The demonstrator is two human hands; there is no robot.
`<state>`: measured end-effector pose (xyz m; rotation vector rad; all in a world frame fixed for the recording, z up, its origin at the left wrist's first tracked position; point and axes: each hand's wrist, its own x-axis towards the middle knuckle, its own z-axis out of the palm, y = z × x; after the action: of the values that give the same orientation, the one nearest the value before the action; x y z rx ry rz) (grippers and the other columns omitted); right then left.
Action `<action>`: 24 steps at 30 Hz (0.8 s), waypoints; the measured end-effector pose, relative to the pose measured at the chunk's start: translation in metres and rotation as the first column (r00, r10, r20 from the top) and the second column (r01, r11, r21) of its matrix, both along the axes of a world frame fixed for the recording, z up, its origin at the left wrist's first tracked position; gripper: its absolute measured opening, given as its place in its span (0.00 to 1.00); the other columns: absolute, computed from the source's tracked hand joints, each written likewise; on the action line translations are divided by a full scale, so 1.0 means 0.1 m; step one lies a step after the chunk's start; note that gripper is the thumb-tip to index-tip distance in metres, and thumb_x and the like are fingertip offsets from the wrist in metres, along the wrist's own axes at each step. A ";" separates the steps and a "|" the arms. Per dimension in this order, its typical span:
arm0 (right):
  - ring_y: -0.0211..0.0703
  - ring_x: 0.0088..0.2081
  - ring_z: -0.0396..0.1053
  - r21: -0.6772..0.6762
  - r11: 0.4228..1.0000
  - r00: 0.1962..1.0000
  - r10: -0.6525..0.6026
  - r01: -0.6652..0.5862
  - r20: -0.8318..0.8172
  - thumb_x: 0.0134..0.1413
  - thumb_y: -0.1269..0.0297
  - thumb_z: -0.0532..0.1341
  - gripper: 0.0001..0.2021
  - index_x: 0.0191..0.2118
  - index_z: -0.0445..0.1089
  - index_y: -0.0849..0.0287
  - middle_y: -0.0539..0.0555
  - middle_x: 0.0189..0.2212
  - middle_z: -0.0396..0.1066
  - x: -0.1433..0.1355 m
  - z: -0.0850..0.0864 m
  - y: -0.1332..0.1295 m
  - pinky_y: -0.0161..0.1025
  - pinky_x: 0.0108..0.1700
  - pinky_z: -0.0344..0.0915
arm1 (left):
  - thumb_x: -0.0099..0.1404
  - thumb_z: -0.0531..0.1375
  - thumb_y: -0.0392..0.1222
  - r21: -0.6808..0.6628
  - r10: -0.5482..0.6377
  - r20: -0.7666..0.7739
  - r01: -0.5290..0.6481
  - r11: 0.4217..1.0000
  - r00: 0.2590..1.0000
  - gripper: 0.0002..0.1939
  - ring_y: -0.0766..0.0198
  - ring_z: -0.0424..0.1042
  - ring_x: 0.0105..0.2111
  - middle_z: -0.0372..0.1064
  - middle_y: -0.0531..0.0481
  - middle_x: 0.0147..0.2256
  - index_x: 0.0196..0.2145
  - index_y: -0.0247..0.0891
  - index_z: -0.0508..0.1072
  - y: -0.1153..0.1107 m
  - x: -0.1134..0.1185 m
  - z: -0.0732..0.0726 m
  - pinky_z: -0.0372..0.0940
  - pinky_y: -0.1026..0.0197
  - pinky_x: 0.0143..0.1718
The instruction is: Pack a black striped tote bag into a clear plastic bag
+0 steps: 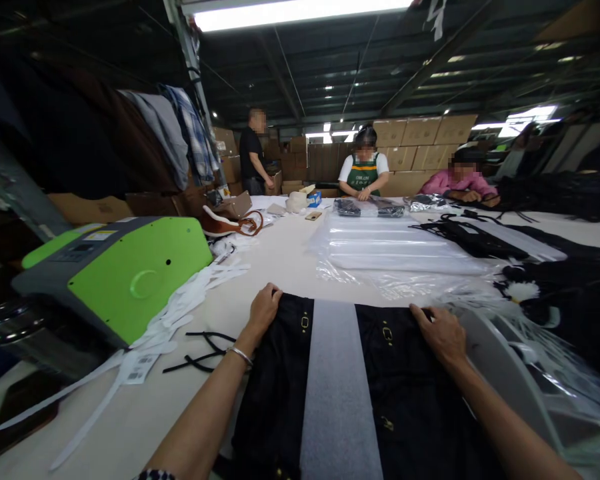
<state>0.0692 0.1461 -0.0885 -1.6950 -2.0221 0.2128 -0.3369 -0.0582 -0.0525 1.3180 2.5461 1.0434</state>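
A black garment (pixel 400 373) with gold buckle trims lies in front of me. A pale strip of tissue-like paper (pixel 334 380) runs down its middle, between the two black sides. My left hand (pixel 265 308) is closed on the garment's far left corner, fingers curled over the edge. At the far right corner my right hand (pixel 443 333) grips the same garment, thumb and fingers folded around its edge. Black cords (pixel 205 350) stick out on the table beside my left forearm. The garment's near end runs out of the picture.
To the left stands a green and grey machine (pixel 145 273) with white paper strips (pixel 175 307). Clear plastic bags (pixel 395 247) lie ahead, and folded black garments (pixel 485 237) at right. A grey bin (pixel 495 360) is by my right arm. Several people work beyond the table (pixel 275 263).
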 end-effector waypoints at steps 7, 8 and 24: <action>0.59 0.46 0.73 -0.131 0.991 0.986 0.015 0.006 0.164 0.67 0.43 0.46 0.29 0.41 0.74 0.63 0.67 0.42 0.75 -0.05 0.01 -0.02 0.48 0.48 0.65 | 0.75 0.48 0.47 -0.169 0.031 -0.120 -0.051 0.984 0.992 0.14 0.52 0.72 0.45 0.73 0.42 0.42 0.45 0.40 0.71 0.10 0.09 -0.12 0.63 0.52 0.48; 0.59 0.46 0.73 -0.145 0.989 0.987 0.012 0.011 0.160 0.67 0.42 0.46 0.30 0.42 0.74 0.64 0.67 0.43 0.75 -0.06 0.02 -0.03 0.47 0.48 0.65 | 0.74 0.48 0.47 -0.179 0.023 -0.127 -0.046 0.983 0.992 0.15 0.51 0.71 0.48 0.72 0.41 0.44 0.44 0.40 0.71 0.10 0.09 -0.13 0.62 0.51 0.51; 0.51 0.46 0.74 -0.288 0.954 0.990 0.107 -0.078 0.088 0.70 0.50 0.39 0.32 0.42 0.77 0.63 0.65 0.44 0.78 -0.39 0.51 0.20 0.38 0.44 0.63 | 0.58 0.42 0.80 -0.017 0.018 0.308 -0.013 1.000 0.951 0.42 0.54 0.73 0.29 0.72 0.44 0.27 0.31 0.37 0.70 0.06 -0.33 0.11 0.69 0.56 0.31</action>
<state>0.0300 0.1661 -0.0379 -1.8133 -2.2372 0.4782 -0.3703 -0.0521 -0.0418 1.0373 2.3295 1.1302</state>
